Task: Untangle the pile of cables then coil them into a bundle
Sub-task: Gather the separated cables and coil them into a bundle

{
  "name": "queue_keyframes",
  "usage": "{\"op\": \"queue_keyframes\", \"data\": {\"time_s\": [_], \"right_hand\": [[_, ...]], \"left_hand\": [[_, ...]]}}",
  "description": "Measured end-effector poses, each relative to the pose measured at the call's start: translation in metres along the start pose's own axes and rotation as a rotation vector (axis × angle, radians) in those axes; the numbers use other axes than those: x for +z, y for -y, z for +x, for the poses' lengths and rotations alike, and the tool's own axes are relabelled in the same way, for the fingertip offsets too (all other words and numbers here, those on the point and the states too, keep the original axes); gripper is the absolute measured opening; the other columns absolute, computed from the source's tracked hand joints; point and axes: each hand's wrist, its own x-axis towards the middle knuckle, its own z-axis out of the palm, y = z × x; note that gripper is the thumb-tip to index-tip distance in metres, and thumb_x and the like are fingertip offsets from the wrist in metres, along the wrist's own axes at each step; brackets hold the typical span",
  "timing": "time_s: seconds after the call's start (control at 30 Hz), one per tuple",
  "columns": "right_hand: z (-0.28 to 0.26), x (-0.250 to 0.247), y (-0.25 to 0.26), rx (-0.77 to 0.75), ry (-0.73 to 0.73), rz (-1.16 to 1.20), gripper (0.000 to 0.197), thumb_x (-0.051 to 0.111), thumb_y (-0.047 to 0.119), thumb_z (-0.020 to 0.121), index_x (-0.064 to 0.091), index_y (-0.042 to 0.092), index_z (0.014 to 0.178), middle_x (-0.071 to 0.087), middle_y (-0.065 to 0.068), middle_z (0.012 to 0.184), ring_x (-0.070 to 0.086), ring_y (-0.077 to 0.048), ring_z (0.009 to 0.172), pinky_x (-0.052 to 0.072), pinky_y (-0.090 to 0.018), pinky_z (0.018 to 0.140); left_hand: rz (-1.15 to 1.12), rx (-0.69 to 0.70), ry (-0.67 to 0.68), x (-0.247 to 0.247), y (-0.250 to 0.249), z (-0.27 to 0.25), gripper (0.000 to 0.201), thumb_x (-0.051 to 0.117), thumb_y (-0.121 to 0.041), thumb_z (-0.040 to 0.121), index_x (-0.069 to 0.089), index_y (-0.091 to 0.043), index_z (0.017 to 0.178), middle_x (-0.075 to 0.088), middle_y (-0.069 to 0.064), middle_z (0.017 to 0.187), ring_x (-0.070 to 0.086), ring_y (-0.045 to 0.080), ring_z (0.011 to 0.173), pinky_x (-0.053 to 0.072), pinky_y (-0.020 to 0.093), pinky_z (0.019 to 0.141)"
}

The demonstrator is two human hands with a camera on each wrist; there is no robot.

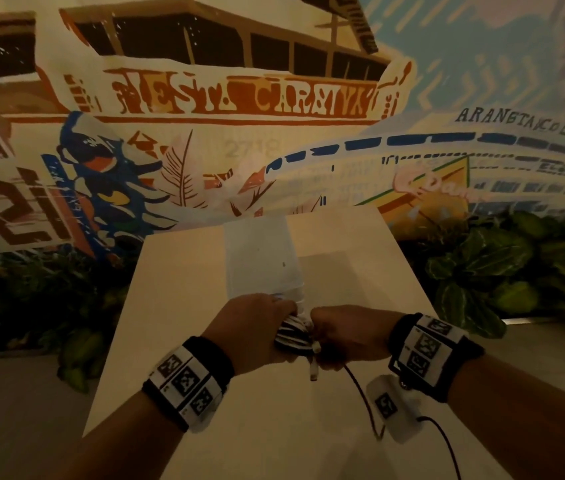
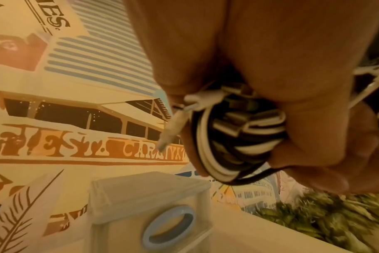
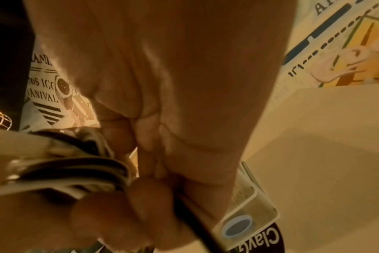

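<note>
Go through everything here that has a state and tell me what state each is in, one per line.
Cable bundle: coiled, black and white loops, held off the table between both hands.
Left hand: curled round the bundle.
Right hand: gripping a black cable.
White connector end: hanging loose below the bundle.
Translucent box: on the table, lid on.

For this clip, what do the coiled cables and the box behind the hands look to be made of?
Cable bundle: black and white cords, smooth rubbery or plastic jackets with a soft sheen, white moulded plug ends. Box: translucent whitish plastic, likely, with a matte lid and a blue ring on its front. Left hand and right hand grip the bundle.
</note>
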Motion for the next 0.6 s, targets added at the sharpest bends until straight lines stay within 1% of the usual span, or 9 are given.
{"op": "queue_keyframes", "data": {"time_s": [0.07, 0.13, 0.2, 0.27, 0.33, 0.37, 0.43, 0.5, 0.6], "right_hand": [[0.002, 0.0, 0.002, -0.003, 0.057, 0.023, 0.047, 0.023, 0.033, 0.106, 0.062, 0.009, 0.096, 0.067, -0.005, 0.084, 0.046, -0.015, 0.064, 0.036, -0.027, 0.064], [0.007, -0.004, 0.001, 0.019, 0.072, 0.007, 0.06, 0.02, 0.044, 0.104, 0.065, 0.004, 0.11, 0.068, -0.011, 0.099, 0.052, -0.016, 0.069, 0.039, -0.027, 0.066], [0.008, -0.008, 0.0, 0.033, 0.064, -0.003, 0.068, 0.023, 0.051, 0.103, 0.064, 0.0, 0.121, 0.069, -0.014, 0.106, 0.058, -0.018, 0.074, 0.042, -0.027, 0.068], [0.009, -0.008, -0.001, 0.023, 0.066, 0.001, 0.068, 0.029, 0.056, 0.102, 0.064, 0.002, 0.121, 0.069, -0.014, 0.108, 0.061, -0.018, 0.077, 0.042, -0.027, 0.068], [0.011, -0.004, 0.001, 0.002, 0.051, -0.042, 0.061, 0.039, 0.057, 0.102, 0.064, 0.006, 0.123, 0.068, -0.013, 0.107, 0.064, -0.017, 0.079, 0.042, -0.026, 0.068], [0.011, -0.002, 0.003, 0.004, 0.032, -0.081, 0.055, 0.047, 0.054, 0.101, 0.064, 0.007, 0.123, 0.069, -0.012, 0.107, 0.065, -0.017, 0.08, 0.043, -0.026, 0.068], [0.011, 0.002, 0.008, 0.046, -0.007, -0.176, 0.037, 0.062, 0.045, 0.097, 0.069, 0.013, 0.113, 0.071, -0.008, 0.105, 0.067, -0.016, 0.082, 0.047, -0.024, 0.07], [0.009, 0.005, 0.015, 0.098, -0.009, -0.303, 0.022, 0.072, 0.04, 0.091, 0.072, 0.02, 0.101, 0.074, -0.001, 0.1, 0.07, -0.013, 0.084, 0.052, -0.024, 0.075], [0.013, 0.011, 0.021, 0.165, -0.025, -0.495, 0.017, 0.082, 0.034, 0.083, 0.074, 0.024, 0.094, 0.075, 0.005, 0.091, 0.072, -0.011, 0.082, 0.057, -0.026, 0.075]], "left_hand": [[0.011, -0.019, -0.019, 0.003, 0.0, 0.002, 0.04, 0.075, -0.056, 0.076, 0.06, -0.029, 0.102, 0.067, -0.01, 0.104, 0.064, 0.016, 0.092, 0.056, 0.032, 0.077], [0.023, -0.017, -0.005, 0.007, 0.002, 0.001, 0.036, 0.072, -0.054, 0.079, 0.061, -0.029, 0.102, 0.067, -0.011, 0.103, 0.065, 0.014, 0.092, 0.057, 0.032, 0.077], [0.055, -0.004, 0.026, 0.012, 0.003, 0.0, 0.033, 0.068, -0.052, 0.082, 0.06, -0.029, 0.105, 0.068, -0.011, 0.105, 0.067, 0.013, 0.097, 0.057, 0.031, 0.078], [0.086, -0.018, 0.045, 0.017, 0.004, -0.001, 0.036, 0.064, -0.051, 0.083, 0.058, -0.031, 0.111, 0.068, -0.012, 0.108, 0.066, 0.013, 0.099, 0.057, 0.03, 0.078], [0.075, -0.041, 0.034, 0.02, 0.004, -0.002, 0.044, 0.063, -0.056, 0.082, 0.055, -0.035, 0.12, 0.067, -0.013, 0.111, 0.067, 0.012, 0.096, 0.058, 0.03, 0.077], [0.062, -0.049, 0.033, 0.021, 0.004, -0.002, 0.045, 0.062, -0.057, 0.083, 0.054, -0.035, 0.121, 0.067, -0.013, 0.112, 0.067, 0.012, 0.094, 0.058, 0.031, 0.075], [0.056, -0.061, 0.046, 0.022, 0.001, -0.002, 0.036, 0.059, -0.054, 0.088, 0.056, -0.032, 0.116, 0.069, -0.01, 0.106, 0.069, 0.015, 0.089, 0.058, 0.031, 0.072], [0.06, -0.059, 0.048, 0.021, -0.006, -0.003, 0.025, 0.055, -0.047, 0.092, 0.058, -0.028, 0.109, 0.069, -0.007, 0.098, 0.068, 0.018, 0.084, 0.054, 0.029, 0.068], [0.077, -0.051, 0.05, 0.02, -0.019, -0.002, 0.021, 0.051, -0.043, 0.094, 0.062, -0.029, 0.105, 0.069, -0.009, 0.096, 0.067, 0.015, 0.083, 0.054, 0.028, 0.069]]}}
